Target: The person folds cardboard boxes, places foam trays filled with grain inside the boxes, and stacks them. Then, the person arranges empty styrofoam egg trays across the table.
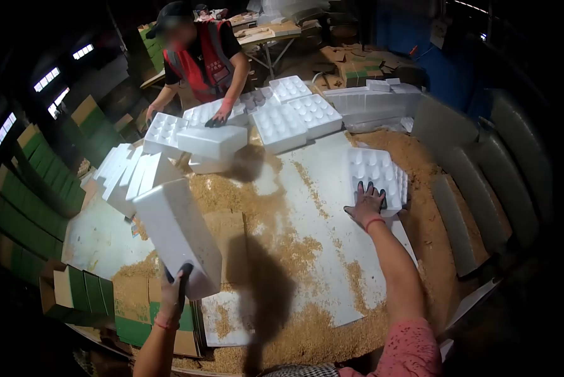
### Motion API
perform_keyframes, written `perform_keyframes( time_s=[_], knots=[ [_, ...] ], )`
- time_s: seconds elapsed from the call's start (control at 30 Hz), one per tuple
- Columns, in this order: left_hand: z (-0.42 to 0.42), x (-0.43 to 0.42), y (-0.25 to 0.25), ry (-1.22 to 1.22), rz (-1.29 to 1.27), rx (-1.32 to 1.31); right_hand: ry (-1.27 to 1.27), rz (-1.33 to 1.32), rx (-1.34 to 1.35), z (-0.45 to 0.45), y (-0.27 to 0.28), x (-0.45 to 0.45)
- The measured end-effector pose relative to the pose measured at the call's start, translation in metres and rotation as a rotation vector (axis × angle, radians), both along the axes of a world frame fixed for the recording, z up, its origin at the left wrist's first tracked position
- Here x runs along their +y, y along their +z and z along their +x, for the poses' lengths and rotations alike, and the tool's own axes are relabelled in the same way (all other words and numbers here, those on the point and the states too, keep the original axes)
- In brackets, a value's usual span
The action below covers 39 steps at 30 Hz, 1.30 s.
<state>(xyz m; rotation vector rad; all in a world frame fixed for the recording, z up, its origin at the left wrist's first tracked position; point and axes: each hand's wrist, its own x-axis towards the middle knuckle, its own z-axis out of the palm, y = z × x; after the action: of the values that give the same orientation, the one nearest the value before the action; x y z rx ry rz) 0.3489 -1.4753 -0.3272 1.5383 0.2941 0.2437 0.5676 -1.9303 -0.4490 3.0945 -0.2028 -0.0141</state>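
Observation:
At the lower left of the head view, my left hand [174,290] grips the near end of a long white foam box [178,232], held tilted above the table. On the right, my right hand [368,206] has its fingers spread over the near end of a white foam tray [371,164] with round hollows. Its fingertips rest on the tray's hollows, and the tray lies at the table's right side beside a heap of brown grains. Below the foam box, flat green and brown cardboard [133,308] lies at the near left edge.
Across the table [320,245], strewn with brown grains, stands a person in a red vest [200,69], a gloved hand on a foam box [213,141]. More hollowed trays [279,125] lie at the back. Foam pieces [121,173] lean at left; grey panels [461,226] stand at right.

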Motion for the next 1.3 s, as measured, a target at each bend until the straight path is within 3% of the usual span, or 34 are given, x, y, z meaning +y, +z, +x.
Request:
perform_keyframes(
  time_s=[0.07,0.1,0.13,0.2,0.23,0.27,0.3,0.33,0.4,0.43,0.5,0.57,0.6,0.63,0.67,0.7,0.73,0.77,0.83,0.9,0.93,0.97,1.0,1.07,1.13,1.17,1.2,1.23,1.3],
  knots=[
    [0.018,-0.002,0.016,0.029,0.019,-0.031,-0.057,-0.015,0.223,0.058,-0.009,0.031],
    [0.026,-0.016,0.029,0.043,0.078,-0.073,-0.015,-0.013,0.196,0.078,-0.023,0.057],
    [0.035,-0.027,0.037,0.055,0.133,-0.112,0.1,-0.008,0.083,0.095,-0.055,0.092],
    [0.061,-0.045,0.037,0.049,0.175,-0.145,0.483,-0.018,0.022,0.068,-0.045,0.169],
    [0.076,-0.058,0.041,0.029,0.236,-0.133,0.685,-0.145,-0.219,0.062,-0.091,0.211],
    [0.091,-0.072,0.044,0.027,0.235,-0.135,0.889,0.045,-0.097,0.03,-0.069,0.23],
    [0.108,-0.083,0.049,0.001,0.205,-0.124,0.895,0.239,-0.145,0.011,-0.08,0.233],
    [0.126,-0.092,0.052,-0.025,0.173,-0.118,0.919,0.339,-0.05,0.0,-0.056,0.218],
    [0.157,-0.097,0.044,-0.095,0.291,-0.151,0.826,0.094,0.057,-0.007,-0.016,0.161],
    [0.173,-0.1,0.036,-0.155,0.406,-0.175,0.742,-0.171,0.209,-0.001,0.031,0.121],
    [0.212,-0.124,0.01,-0.288,0.355,-0.064,0.497,0.009,0.064,0.036,0.02,0.059],
    [0.251,-0.161,-0.014,-0.488,0.991,0.019,0.377,0.04,-0.027,0.082,0.014,0.012],
    [0.273,-0.163,-0.054,-0.714,1.504,-0.341,0.36,0.083,-0.056,0.099,-0.002,-0.005],
    [0.296,-0.188,-0.081,-0.771,1.482,-0.235,0.345,0.13,-0.088,0.12,-0.019,-0.017],
    [0.307,-0.223,-0.058,-0.86,1.385,0.046,0.32,0.203,-0.186,0.136,-0.044,-0.022],
    [0.336,-0.242,-0.091,-0.75,1.32,0.124,0.306,0.283,-0.278,0.15,-0.065,-0.025],
    [0.365,-0.261,-0.124,-0.635,1.247,0.19,0.457,0.223,-0.172,0.165,-0.073,-0.035],
    [0.369,-0.278,-0.1,-0.589,1.081,0.353,0.559,0.354,-0.256,0.18,-0.091,-0.042],
    [0.392,-0.284,-0.122,-0.464,0.736,0.472,0.507,0.432,-0.288,0.177,-0.078,-0.024],
    [0.405,-0.261,-0.147,-0.502,0.319,0.535,0.624,-0.151,-0.372,0.176,-0.084,-0.023],
    [0.405,-0.246,-0.149,-0.497,0.181,0.551,0.425,0.252,-0.253,0.18,-0.087,-0.014],
    [0.388,-0.224,-0.131,-0.53,0.506,0.266,0.268,0.351,-0.289,0.162,-0.053,0.009],
    [0.366,-0.203,-0.107,-0.559,0.832,-0.023,0.347,0.348,-0.394,0.148,-0.026,0.028],
    [0.312,-0.134,-0.031,-0.361,1.123,-0.207,0.556,0.422,-0.535,0.126,0.021,0.065],
    [0.303,-0.021,-0.023,0.134,1.498,-0.409,0.808,0.575,-0.529,0.112,0.047,0.115],
    [0.292,0.03,-0.01,0.299,1.466,-0.045,0.898,0.674,-0.495,0.108,0.05,0.143],
    [0.277,0.074,0.009,0.468,1.29,0.081,0.955,0.74,-0.4,0.099,0.057,0.171],
    [0.279,0.155,-0.003,0.687,1.284,0.255,1.027,0.796,-0.367,0.095,0.058,0.202],
    [0.259,0.259,-0.003,0.889,1.091,0.427,1.131,1.058,-0.214,0.086,0.052,0.268]
  ],
)
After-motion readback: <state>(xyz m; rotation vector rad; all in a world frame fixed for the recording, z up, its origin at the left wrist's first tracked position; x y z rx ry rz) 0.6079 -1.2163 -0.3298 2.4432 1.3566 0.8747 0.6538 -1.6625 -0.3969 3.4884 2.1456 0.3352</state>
